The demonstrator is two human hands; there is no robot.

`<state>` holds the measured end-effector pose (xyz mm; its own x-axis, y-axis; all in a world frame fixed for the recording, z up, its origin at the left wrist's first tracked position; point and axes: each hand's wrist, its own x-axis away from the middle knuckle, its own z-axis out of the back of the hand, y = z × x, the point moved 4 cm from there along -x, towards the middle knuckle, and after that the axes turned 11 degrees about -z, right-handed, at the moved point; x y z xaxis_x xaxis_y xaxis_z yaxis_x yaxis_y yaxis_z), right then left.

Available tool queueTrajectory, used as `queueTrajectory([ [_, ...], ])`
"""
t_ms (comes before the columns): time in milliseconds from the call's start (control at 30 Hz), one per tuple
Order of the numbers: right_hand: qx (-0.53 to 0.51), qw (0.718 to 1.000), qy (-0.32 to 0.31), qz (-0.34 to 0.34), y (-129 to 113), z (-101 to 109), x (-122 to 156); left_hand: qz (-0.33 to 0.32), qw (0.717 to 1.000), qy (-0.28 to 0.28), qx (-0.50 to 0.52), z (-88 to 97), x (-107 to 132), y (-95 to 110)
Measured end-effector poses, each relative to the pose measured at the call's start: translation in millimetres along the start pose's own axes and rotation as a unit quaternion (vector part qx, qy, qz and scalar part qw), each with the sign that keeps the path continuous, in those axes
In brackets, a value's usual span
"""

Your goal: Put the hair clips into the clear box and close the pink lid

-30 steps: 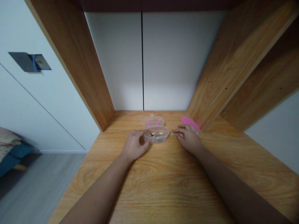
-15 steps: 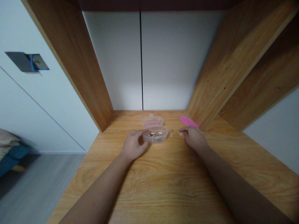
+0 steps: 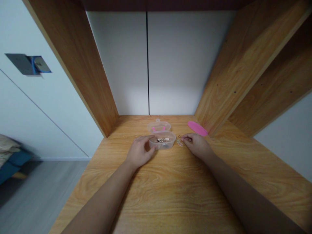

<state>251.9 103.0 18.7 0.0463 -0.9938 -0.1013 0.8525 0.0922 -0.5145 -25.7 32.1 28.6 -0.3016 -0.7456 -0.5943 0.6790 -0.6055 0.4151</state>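
A small clear plastic box (image 3: pixel 162 140) stands open on the wooden desk (image 3: pixel 170 182), its hinged lid (image 3: pixel 159 126) with a pink clasp lying back behind it. Small metal bits lie inside it. My left hand (image 3: pixel 139 151) curls round the box's left side and steadies it. My right hand (image 3: pixel 198 145) rests just right of the box, fingers pinched together at some tiny rings (image 3: pixel 179 142) on the desk. What the pinch holds is too small to name.
A flat pink oval piece (image 3: pixel 197 128) lies at the back right, by the wooden side panel (image 3: pixel 229 74). Another wooden panel (image 3: pixel 80 68) walls the left. A white wall closes the back. Grey floor lies beyond the desk's left edge.
My right hand slid out to the right, then came back left toward the box and the tiny rings. The left hand stayed on the box.
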Motion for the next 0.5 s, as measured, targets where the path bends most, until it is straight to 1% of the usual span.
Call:
queueTrajectory([
  [167,0.012,0.999,0.022,0.04,-4.6,2.4,2.5,-0.005,1.0,0.006,0.004,-1.0,0.4,-1.1],
  [333,0.042,0.996,0.003,0.076,-6.7,-0.9,3.9,-0.004,1.0,0.005,0.003,-1.6,1.1,-2.5],
  [500,0.036,0.995,0.001,0.093,-6.7,-2.2,3.8,0.003,1.0,0.007,-0.001,-1.9,2.2,-2.9],
])
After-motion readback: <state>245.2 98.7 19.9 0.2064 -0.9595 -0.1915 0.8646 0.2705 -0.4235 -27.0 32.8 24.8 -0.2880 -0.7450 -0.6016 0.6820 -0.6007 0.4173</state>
